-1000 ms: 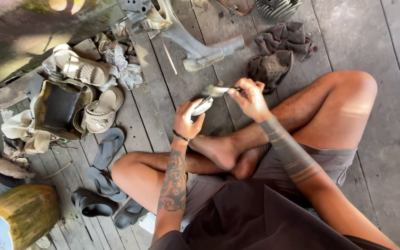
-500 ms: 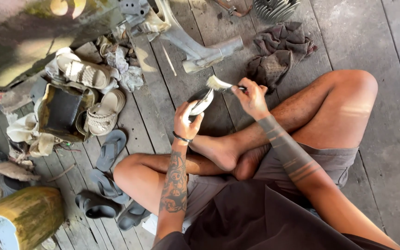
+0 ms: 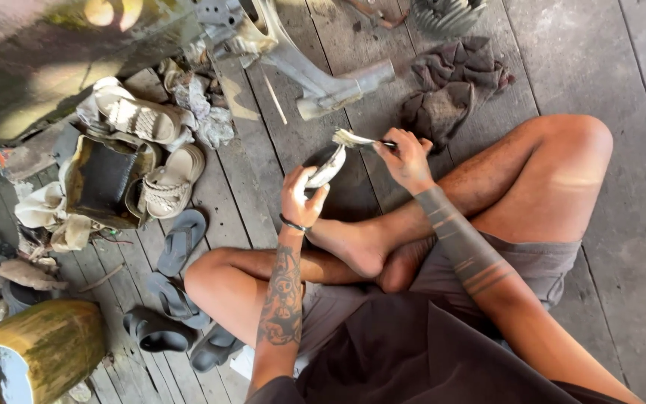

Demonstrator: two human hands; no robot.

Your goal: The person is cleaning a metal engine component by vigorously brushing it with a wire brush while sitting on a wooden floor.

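Pale part (image 3: 325,170) gripped in left hand (image 3: 300,199), mid-brushing.
Right hand (image 3: 405,155) closed on brush (image 3: 354,138), bristles at part's top end; rest looks unbrushed.

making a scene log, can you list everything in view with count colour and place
curved part: one, pale metal, in left hand
brush: one, pale bristles, in right hand, bristles at the part's upper end
rags: a heap, dark brown, floor at top
metal frame piece: one, grey, top centre
sandals: several, cream, left pile
flip-flops: several, dark grey, lower left
wooden container: one, yellow-green, bottom left
plank floor: grey wood, throughout
left hand: one, gripping the part
right hand: one, gripping the brush
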